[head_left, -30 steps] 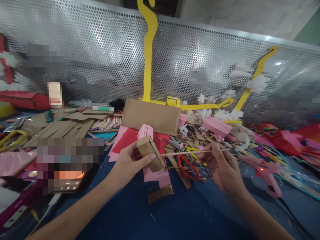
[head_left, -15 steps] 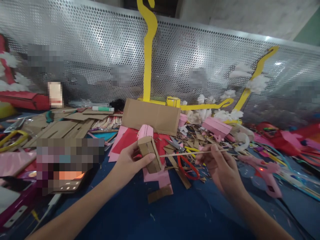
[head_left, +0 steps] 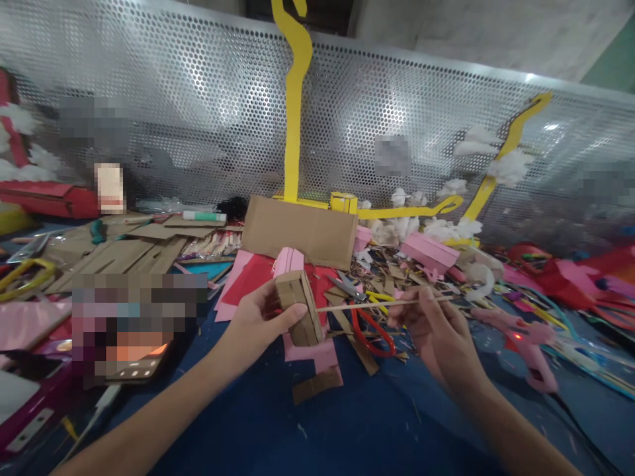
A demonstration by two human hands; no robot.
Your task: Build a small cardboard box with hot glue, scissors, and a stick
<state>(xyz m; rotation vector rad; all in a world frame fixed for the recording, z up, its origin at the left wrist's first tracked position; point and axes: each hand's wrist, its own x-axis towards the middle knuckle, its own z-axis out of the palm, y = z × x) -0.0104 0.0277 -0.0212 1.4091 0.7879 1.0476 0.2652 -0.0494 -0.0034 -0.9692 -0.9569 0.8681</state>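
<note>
My left hand (head_left: 268, 314) is closed around a small brown cardboard box (head_left: 299, 307), thumb on its front face. The box tilts slightly above the blue table. Between the fingertips of my right hand (head_left: 436, 324) is a thin wooden stick (head_left: 362, 305), pointing left. Its far tip reaches the box's right side; whether it goes into the cardboard I cannot tell. Behind the box stands a pink paper box (head_left: 289, 260). Red-handled scissors (head_left: 370, 330) lie beneath the stick. Pink paper (head_left: 327, 363) and a cardboard scrap (head_left: 317, 386) are below the box.
A pink glue gun (head_left: 526, 340) with a lit red light lies right of my right hand, its cord trailing frontward. A large cardboard panel (head_left: 300, 231) and yellow paper strip (head_left: 294, 119) stand behind. Cardboard sheets (head_left: 119, 258) and a glue stick (head_left: 204, 216) lie left.
The cardboard box has shifted and turned very slightly in my left hand. My right hand keeps the stick in nearly the same place.
</note>
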